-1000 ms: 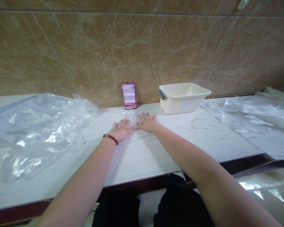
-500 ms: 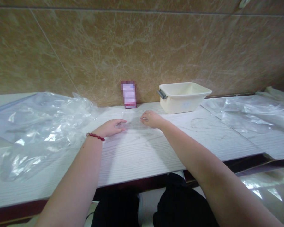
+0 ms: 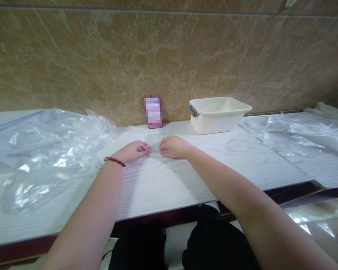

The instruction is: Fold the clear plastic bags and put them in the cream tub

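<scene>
left hand [image 3: 135, 150] and right hand [image 3: 174, 147] pinch a clear sheet [image 3: 153, 148] between them, the handling seemingly unfinished, with loose plastic [image 3: 62, 150] left of both.

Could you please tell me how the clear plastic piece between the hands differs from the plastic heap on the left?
Size: the clear plastic piece is much smaller than the plastic heap. Handling: the piece is held between the left hand and right hand, while neither grips the heap. Look: the piece shows only faintly, whereas the heap is crumpled with bright glints. Both are see-through.
</scene>
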Demonstrator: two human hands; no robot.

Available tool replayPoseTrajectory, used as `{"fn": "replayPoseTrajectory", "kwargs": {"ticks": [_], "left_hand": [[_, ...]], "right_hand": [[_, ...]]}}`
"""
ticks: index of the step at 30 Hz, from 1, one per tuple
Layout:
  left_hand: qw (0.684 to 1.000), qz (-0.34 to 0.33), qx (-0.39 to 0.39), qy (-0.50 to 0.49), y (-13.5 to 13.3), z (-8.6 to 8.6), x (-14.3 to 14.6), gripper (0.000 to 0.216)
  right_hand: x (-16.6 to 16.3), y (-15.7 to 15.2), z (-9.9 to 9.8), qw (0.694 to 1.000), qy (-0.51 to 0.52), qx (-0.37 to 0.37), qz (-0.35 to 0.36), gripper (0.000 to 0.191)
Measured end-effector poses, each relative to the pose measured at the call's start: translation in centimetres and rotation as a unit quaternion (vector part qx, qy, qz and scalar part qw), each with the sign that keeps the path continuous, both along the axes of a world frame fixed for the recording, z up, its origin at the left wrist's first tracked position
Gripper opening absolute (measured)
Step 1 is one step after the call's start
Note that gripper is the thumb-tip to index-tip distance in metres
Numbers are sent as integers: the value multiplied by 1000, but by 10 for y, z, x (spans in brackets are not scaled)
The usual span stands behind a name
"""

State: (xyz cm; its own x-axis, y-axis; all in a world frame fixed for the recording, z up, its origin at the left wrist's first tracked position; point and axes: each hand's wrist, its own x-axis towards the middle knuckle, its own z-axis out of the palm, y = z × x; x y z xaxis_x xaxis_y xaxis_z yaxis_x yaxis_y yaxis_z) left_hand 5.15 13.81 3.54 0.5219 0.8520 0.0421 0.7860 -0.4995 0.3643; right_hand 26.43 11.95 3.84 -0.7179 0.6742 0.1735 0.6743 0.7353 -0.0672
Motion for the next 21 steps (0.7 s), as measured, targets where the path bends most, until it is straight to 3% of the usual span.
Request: {"fn": "replayPoseTrajectory", "kwargs": {"ticks": [8,13,18,21], "left_hand": [[1000,-24,11,-1,1,-2,-1,24],[1000,-7,19,0,1,-2,0,44],[998,-20,62,7,5,-6,1,26],[997,-20,73,-14,6,-6,3,21]], "right_hand": [[-10,-5,1,998,-34,30,-31,24],[-10,1,-5,999,6,31,-27,19],[-8,2,-8,999,33,14,-41,19],[-10,-1,-8,997,45,18,-52,35]]}}
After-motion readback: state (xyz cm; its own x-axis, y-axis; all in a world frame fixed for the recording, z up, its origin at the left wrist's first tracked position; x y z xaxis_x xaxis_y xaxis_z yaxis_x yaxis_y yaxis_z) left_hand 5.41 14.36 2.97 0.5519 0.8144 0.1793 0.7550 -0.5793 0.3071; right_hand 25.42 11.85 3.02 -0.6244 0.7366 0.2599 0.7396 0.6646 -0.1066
